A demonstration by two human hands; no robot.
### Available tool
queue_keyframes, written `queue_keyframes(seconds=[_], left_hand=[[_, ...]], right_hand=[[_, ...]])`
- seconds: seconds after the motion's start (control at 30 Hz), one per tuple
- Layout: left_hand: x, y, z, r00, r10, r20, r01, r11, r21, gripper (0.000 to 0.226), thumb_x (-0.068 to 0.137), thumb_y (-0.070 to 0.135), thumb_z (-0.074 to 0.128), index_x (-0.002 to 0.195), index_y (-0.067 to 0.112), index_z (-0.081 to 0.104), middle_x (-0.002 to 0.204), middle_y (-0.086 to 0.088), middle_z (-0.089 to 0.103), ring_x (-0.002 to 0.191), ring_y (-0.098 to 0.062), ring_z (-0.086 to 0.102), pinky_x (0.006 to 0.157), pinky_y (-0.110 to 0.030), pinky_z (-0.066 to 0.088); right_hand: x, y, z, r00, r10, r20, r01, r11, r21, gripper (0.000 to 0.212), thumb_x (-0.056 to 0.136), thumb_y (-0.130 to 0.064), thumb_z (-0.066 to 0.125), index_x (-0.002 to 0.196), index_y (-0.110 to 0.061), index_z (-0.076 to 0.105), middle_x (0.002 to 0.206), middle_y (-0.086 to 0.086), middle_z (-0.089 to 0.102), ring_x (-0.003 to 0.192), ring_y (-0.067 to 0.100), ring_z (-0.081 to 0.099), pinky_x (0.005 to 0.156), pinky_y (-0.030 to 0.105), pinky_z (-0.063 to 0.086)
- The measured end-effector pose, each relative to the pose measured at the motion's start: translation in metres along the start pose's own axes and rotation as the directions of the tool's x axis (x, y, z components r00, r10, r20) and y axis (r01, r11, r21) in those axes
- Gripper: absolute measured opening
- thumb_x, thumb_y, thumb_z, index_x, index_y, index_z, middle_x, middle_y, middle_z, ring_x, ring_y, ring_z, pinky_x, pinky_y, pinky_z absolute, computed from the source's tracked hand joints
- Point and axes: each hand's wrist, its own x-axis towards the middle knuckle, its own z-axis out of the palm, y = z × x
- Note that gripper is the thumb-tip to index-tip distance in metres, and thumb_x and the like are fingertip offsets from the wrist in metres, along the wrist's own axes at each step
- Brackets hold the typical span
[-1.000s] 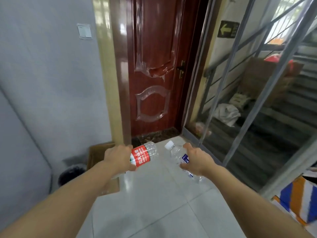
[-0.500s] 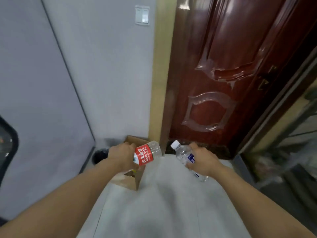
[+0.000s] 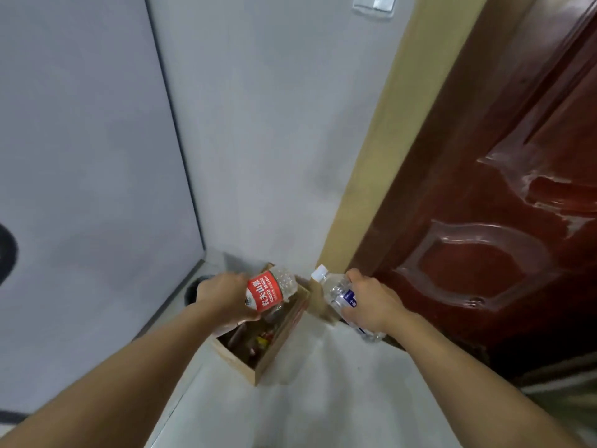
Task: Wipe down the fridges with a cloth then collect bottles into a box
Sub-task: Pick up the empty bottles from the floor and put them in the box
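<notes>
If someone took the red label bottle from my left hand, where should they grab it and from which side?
Best at the clear ribbed upper section of the red-label bottle, coming from the right. The left hand wraps its lower half and part of the label, while the upper end sticks out up and to the right, bare, above the cardboard box. Grip gently; thin plastic probably dents.

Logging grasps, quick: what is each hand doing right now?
Left hand: grips the red-label bottle.
Right hand: grips the blue-label bottle.
</notes>
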Motion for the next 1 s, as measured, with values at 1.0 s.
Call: queue_keyframes(seconds=[1.0], left_hand=[[0.173,0.008,0.202,0.454,-0.752,0.478,0.887,0.33,-0.323,0.074,0.065,0.064,0.07,0.123,0.026,0.045,0.113,0.004,0.06,0.1,-0.015,0.058,0.085,-0.033,0.049]], right_hand=[[0.403,-0.024,0.179,0.587,-0.606,0.536,0.748,0.66,-0.073,0.047,0.082,-0.038,0.065,0.119,-0.022,0.041,0.107,0.002,0.059,0.093,0.021,0.06,0.066,0.029,0.045]])
